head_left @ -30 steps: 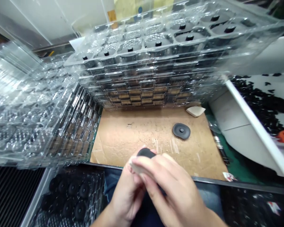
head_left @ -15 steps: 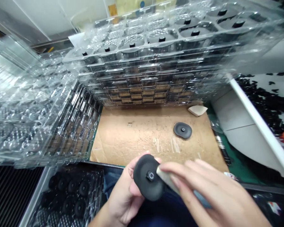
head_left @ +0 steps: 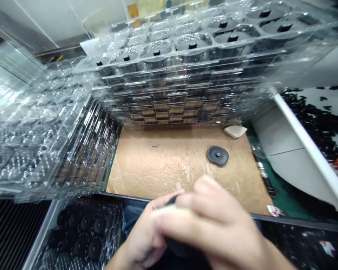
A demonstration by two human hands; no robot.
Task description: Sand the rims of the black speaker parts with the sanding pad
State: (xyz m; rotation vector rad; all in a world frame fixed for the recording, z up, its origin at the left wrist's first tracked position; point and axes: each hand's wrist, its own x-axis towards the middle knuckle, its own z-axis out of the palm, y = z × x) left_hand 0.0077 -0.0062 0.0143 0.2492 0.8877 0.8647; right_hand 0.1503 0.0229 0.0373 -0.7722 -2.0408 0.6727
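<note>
One left hand (head_left: 139, 234), one right hand (head_left: 216, 221), two loose black discs (head_left: 218, 155), one pale wedge (head_left: 235, 131), and two stacks of clear plastic trays (head_left: 169, 86).

The left hand (head_left: 142, 236) curled low and close, while the right hand (head_left: 216, 221) bent over it, overlapping, slightly blurred.

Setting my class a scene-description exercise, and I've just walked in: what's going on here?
A person's left hand grips a black rubber disc, mostly hidden by the fingers, while the right hand holds a pale pad against it. Another black disc lies on a cardboard sheet, before stacked clear plastic trays.
</note>
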